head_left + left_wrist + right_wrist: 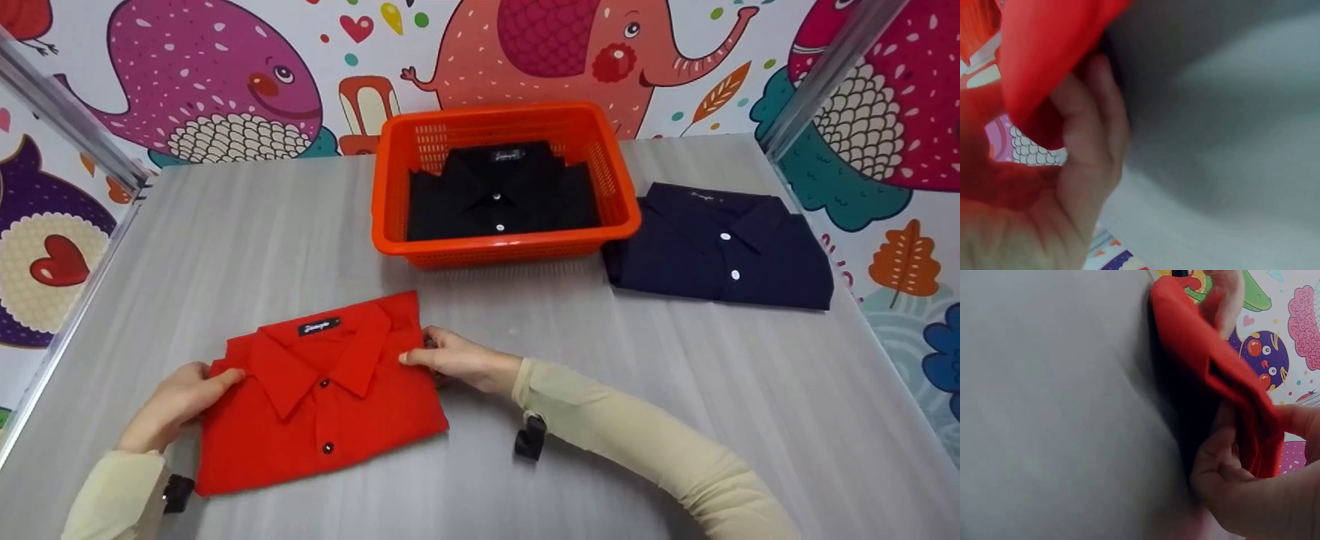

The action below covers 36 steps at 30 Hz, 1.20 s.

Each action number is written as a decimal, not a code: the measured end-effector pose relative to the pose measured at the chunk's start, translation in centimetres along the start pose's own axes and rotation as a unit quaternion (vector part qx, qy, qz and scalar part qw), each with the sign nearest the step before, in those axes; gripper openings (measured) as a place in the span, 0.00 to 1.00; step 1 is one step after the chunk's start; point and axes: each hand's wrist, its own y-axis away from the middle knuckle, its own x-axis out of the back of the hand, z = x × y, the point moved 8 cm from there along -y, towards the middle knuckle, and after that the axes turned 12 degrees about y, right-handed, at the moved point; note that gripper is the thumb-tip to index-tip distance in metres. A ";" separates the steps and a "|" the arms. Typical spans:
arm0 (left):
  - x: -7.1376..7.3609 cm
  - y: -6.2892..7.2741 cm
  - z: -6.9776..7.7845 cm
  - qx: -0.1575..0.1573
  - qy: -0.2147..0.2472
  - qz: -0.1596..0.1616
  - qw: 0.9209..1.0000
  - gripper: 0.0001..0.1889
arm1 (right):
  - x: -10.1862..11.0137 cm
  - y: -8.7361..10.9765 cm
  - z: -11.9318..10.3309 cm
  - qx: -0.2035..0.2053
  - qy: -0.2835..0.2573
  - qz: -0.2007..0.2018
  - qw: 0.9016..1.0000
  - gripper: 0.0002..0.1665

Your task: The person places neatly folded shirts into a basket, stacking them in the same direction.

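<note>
A folded red shirt [285, 435] with a pointed collar and dark buttons lies tilted between my two hands at the front left. My left hand [180, 397] pinches its left edge, thumb on top and fingers tucked underneath, as the left wrist view shows. At the opposite edge my right hand [465, 360] grips the folded layers, thumb above and curled fingers [1219, 455] below. In the right wrist view the shirt's underside stands up off the grey table, with dark shadow beneath it.
An orange plastic basket [506, 244] at the back middle holds a folded black shirt [480, 202]. To its right, a folded navy shirt [720, 247] lies on the table [600, 337], close against the basket. Patterned walls and metal posts [832, 75] bound the table's back and sides.
</note>
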 end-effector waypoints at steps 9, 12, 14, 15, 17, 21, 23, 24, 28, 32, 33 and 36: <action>-2.2 0.1 1.8 -0.081 -0.003 -0.036 0.996 0.31 | 0.6 1.3 0.3 0.020 0.063 -0.015 0.998 0.43; -2.8 0.2 2.3 -0.103 0.010 -0.058 0.993 0.32 | 1.0 1.7 0.1 0.034 0.080 -0.009 0.996 0.43; -3.1 0.3 2.6 -0.110 0.019 -0.071 0.991 0.33 | 1.3 1.9 0.1 0.042 0.081 -0.003 0.996 0.42; -3.3 0.3 2.8 -0.112 0.023 -0.074 0.991 0.34 | 1.5 2.1 0.1 0.043 0.081 0.001 0.996 0.42; -3.5 0.4 3.1 -0.114 0.028 -0.078 0.990 0.35 | 1.8 2.3 0.1 0.047 0.082 0.007 0.995 0.42; -3.9 0.7 3.9 -0.120 0.042 -0.079 0.989 0.38 | 2.5 3.0 0.1 0.058 0.099 0.021 0.993 0.41; -4.2 0.9 4.4 -0.127 0.048 -0.081 0.987 0.38 | 3.0 3.5 0.0 0.067 0.115 0.031 0.991 0.40; -4.3 1.0 4.7 -0.132 0.052 -0.082 0.986 0.38 | 3.3 3.7 0.0 0.071 0.120 0.036 0.990 0.40; -5.0 1.5 5.9 -0.158 0.058 -0.085 0.982 0.38 | 4.5 4.9 -0.1 0.081 0.135 0.053 0.986 0.40; -5.7 2.1 6.9 -0.183 0.058 -0.085 0.978 0.34 | 5.5 6.1 0.2 0.090 0.133 0.051 0.986 0.38; -5.8 2.3 7.1 -0.189 0.059 -0.083 0.977 0.32 | 5.7 6.3 0.4 0.092 0.128 0.048 0.986 0.37; -6.3 2.7 7.8 -0.204 0.060 -0.080 0.974 0.29 | 6.4 7.1 0.6 0.099 0.118 0.045 0.987 0.35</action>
